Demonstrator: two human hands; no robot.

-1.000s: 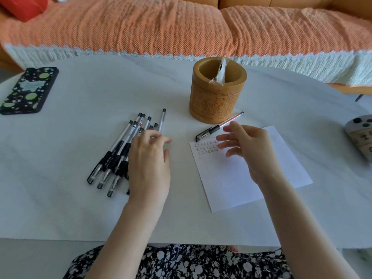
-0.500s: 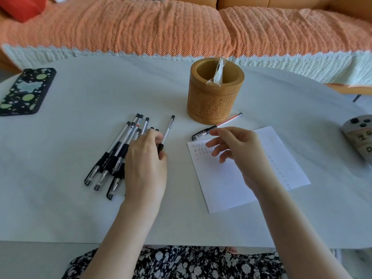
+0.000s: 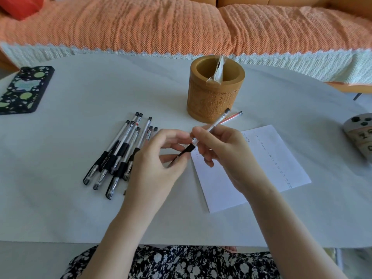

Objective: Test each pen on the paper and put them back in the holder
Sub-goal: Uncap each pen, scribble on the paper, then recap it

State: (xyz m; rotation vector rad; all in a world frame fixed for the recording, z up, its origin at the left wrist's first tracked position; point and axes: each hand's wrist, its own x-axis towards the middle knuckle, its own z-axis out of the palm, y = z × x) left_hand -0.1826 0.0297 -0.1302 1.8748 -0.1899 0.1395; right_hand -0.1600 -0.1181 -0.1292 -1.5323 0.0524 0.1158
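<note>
Left hand (image 3: 157,158) pinches pen (image 3: 209,129) at its black end, right hand (image 3: 225,152) grips the barrel. Paper (image 3: 261,168) at 3 o'clock, marks illegible. Holder (image 3: 215,91) at 12, carving unreadable.

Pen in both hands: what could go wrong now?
1. The left hand pinches the dark end of the pen while the right hand holds its barrel. A hard tug might send the cap flying.
2. The left wrist is over the edge of the pile of pens, and a bump could scatter them.
3. The red pen lies loose beside the holder and might get knocked.
</note>
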